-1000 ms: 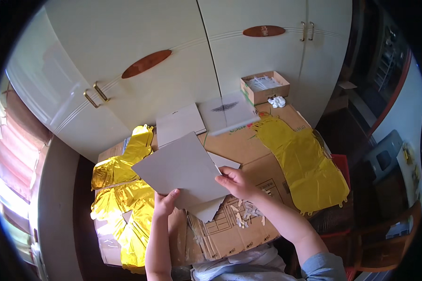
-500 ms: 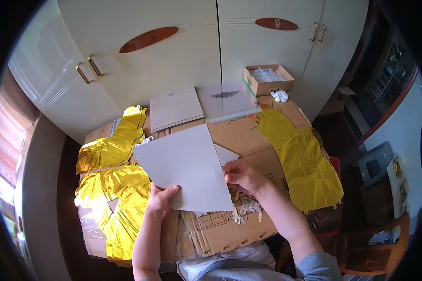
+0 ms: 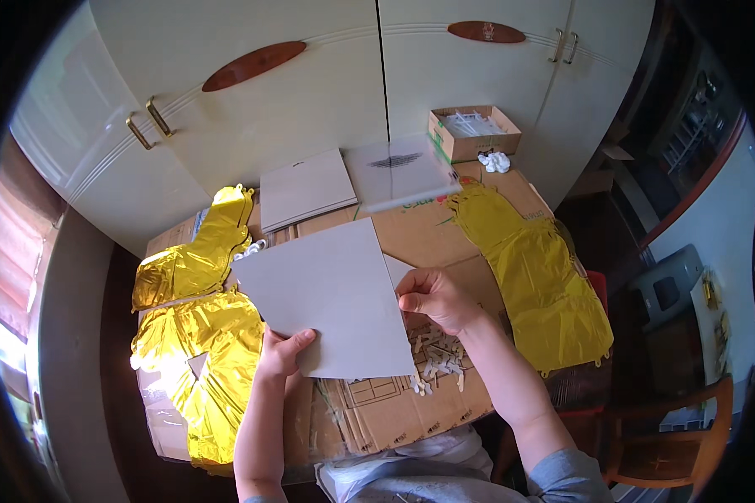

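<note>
A flat greyish-white cardboard sheet [image 3: 327, 302] is tilted up in front of me over the table. My left hand [image 3: 283, 350] grips its lower left edge, thumb on the face and fingers behind. At the sheet's right edge, my right hand [image 3: 434, 300] is closed in a pinch, thumb against curled fingers. What lies between those fingertips is too small to tell. Behind the sheet, the corner of another pale sheet [image 3: 399, 272] shows. Small pale cardboard scraps [image 3: 439, 359] lie scattered below my right hand.
Shiny gold foil pieces [image 3: 201, 335] lie at the left, and more gold foil [image 3: 541, 285] at the right. At the back are a stack of grey boards [image 3: 306, 189], a translucent sheet [image 3: 398, 176], a box of white strips [image 3: 476, 147] and a white crumpled bundle [image 3: 495, 162].
The view has shifted slightly. My right hand remains pinched at the sheet's right edge, its fingers turned a little. My left hand keeps its hold.
</note>
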`<state>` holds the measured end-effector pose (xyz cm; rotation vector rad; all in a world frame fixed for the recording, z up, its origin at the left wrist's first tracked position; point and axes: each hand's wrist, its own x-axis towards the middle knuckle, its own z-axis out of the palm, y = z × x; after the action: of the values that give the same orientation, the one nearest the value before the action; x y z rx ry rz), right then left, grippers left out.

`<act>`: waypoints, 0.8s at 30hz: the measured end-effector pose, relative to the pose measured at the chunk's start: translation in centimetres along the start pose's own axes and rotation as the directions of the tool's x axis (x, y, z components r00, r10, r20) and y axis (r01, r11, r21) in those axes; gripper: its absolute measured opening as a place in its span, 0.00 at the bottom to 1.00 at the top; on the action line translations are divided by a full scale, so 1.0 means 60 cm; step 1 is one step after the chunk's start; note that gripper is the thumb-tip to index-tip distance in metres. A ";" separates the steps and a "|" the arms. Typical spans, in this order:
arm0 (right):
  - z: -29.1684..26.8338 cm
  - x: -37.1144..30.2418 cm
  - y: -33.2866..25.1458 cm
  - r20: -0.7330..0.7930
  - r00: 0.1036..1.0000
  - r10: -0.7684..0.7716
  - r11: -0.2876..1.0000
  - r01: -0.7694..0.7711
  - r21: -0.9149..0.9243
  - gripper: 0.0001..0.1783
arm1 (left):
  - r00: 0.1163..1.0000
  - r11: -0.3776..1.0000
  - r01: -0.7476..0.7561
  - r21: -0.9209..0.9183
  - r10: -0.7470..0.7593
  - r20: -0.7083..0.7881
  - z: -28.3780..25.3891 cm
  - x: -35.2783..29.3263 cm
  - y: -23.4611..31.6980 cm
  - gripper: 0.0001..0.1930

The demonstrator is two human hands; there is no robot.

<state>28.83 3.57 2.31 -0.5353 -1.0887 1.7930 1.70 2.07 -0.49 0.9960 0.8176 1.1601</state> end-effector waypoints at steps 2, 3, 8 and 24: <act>0.002 0.000 -0.002 0.005 1.000 0.014 1.000 -0.014 0.009 0.07 | 1.000 1.000 0.004 0.003 -0.004 -0.009 0.001 -0.002 0.001 0.21; 0.002 -0.001 -0.003 0.008 1.000 0.021 1.000 -0.021 0.014 0.06 | 1.000 1.000 0.009 0.009 -0.009 -0.009 0.000 -0.002 0.000 0.21; 0.005 -0.001 0.008 0.018 0.998 0.058 0.994 -0.060 0.096 0.05 | 1.000 1.000 0.022 0.017 -0.022 -0.005 -0.003 -0.003 0.003 0.21; 0.035 0.018 0.030 0.111 0.528 -0.842 -0.110 0.034 -0.993 0.03 | 0.883 0.726 -0.394 0.564 0.468 0.014 0.062 -0.021 -0.003 0.08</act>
<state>25.89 3.27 1.96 -1.1744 -1.5845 -0.2328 4.90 0.09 0.69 1.6804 1.0981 1.4319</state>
